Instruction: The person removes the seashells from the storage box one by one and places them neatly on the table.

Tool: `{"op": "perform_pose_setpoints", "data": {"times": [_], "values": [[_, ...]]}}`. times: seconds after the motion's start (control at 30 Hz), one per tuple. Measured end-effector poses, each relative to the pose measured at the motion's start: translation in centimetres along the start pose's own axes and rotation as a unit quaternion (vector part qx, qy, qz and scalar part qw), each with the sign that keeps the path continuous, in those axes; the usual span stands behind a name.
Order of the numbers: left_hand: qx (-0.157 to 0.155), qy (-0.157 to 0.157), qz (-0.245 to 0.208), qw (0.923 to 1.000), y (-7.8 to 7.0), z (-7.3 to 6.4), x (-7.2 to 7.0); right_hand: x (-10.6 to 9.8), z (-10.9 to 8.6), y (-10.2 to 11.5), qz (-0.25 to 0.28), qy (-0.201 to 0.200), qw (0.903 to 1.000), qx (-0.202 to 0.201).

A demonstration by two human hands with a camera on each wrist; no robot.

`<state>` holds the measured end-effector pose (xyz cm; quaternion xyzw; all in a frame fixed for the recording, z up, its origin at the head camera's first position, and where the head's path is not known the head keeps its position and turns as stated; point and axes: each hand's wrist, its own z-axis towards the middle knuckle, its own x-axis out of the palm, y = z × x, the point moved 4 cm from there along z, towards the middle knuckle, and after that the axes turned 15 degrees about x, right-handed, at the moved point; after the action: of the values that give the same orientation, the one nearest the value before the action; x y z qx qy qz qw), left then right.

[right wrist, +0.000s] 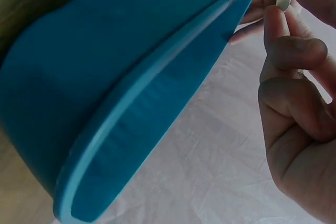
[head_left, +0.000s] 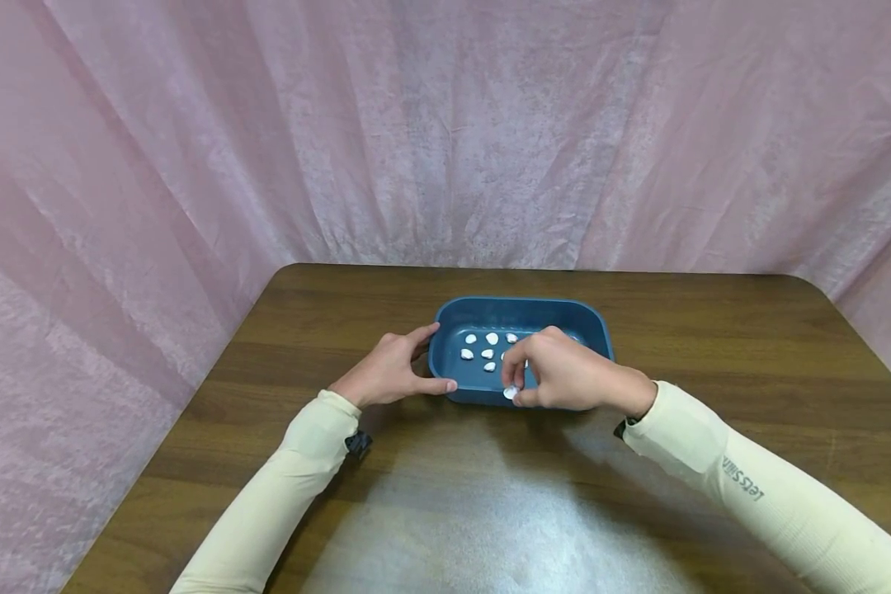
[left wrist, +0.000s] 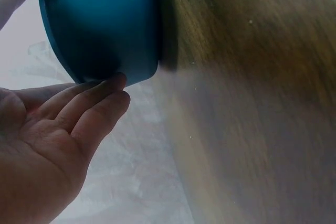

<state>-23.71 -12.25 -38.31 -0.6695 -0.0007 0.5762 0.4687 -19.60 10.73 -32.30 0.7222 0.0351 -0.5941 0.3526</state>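
Note:
A blue plastic tub (head_left: 521,308) stands on the table, with several small white pebble-like pieces (head_left: 487,354) spread on its floor. My left hand (head_left: 389,369) holds the tub's left end, thumb at the near side and fingers toward the far side. In the left wrist view, those fingers (left wrist: 100,106) lie against the tub's outer wall (left wrist: 118,40). Over the near rim, my right hand (head_left: 564,373) pinches one white pebble-like piece (head_left: 511,393) between thumb and fingertips. The right wrist view shows that piece (right wrist: 283,0) edge-on. My right hand hides part of the tub's inside.
The brown wooden table (head_left: 720,355) extends on both sides of the tub and in front of it. A pink velvet-like curtain (head_left: 445,140) hangs behind the table and along its sides. Dark bands with small devices (head_left: 358,445) show at both wrists.

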Motion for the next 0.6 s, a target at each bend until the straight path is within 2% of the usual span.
{"op": "perform_pose_setpoints", "data": {"times": [0.23, 0.6], "values": [[-0.004, 0.001, -0.001, 1.0, 0.0, 0.0, 0.0, 0.8, -0.3, 0.4, 0.008, -0.013, 0.9994, -0.032], [-0.003, 0.003, -0.01, 0.9999, 0.0, 0.0, 0.0, 3.0, -0.8, 1.6, -0.042, -0.028, 0.9982, -0.032]]}}
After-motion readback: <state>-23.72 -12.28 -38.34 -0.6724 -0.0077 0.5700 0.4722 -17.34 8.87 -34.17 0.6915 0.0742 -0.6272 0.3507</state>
